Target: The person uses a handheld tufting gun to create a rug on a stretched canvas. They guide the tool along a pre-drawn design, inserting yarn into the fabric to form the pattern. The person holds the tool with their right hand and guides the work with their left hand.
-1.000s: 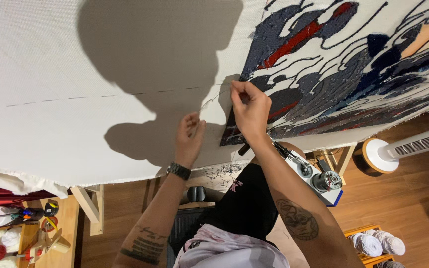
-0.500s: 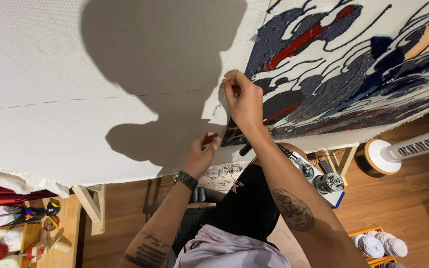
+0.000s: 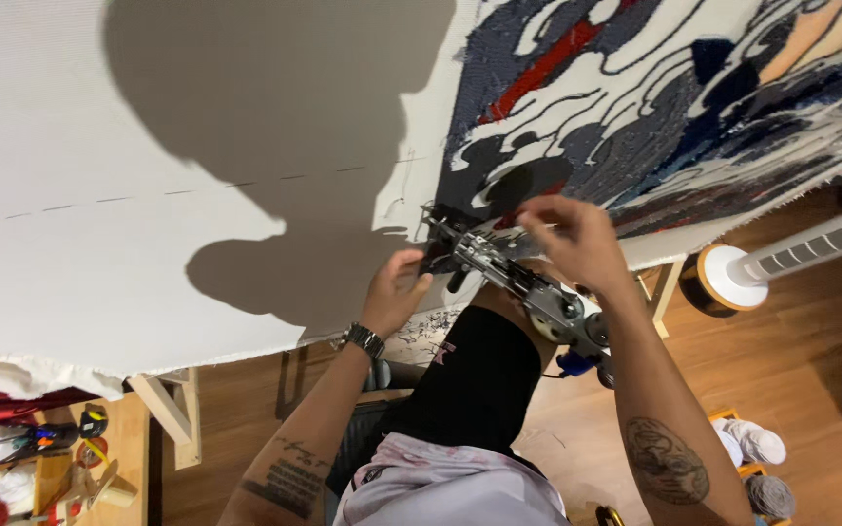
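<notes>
A metal tufting gun (image 3: 495, 261) is held up with its tip against the stretched white cloth (image 3: 129, 146), at the lower left edge of the tufted blue, red and white pattern (image 3: 674, 97). My left hand (image 3: 397, 289) grips the gun's dark front handle from the left. Over the top of the gun's body lies my right hand (image 3: 574, 244), fingers curled on it. A watch sits on my left wrist (image 3: 364, 339). My shadow covers the bare cloth above the hands.
A white tower fan (image 3: 799, 255) leans in from the right above the wooden floor. The frame's wooden leg (image 3: 173, 411) stands at lower left beside a table with yarn and tools (image 3: 21, 468). Yarn balls (image 3: 758, 446) lie at bottom right.
Before, both hands worked at the cloth edge and the right one pinched yarn. Now they hold the tufting gun, raised up to the cloth. The view has shifted right.
</notes>
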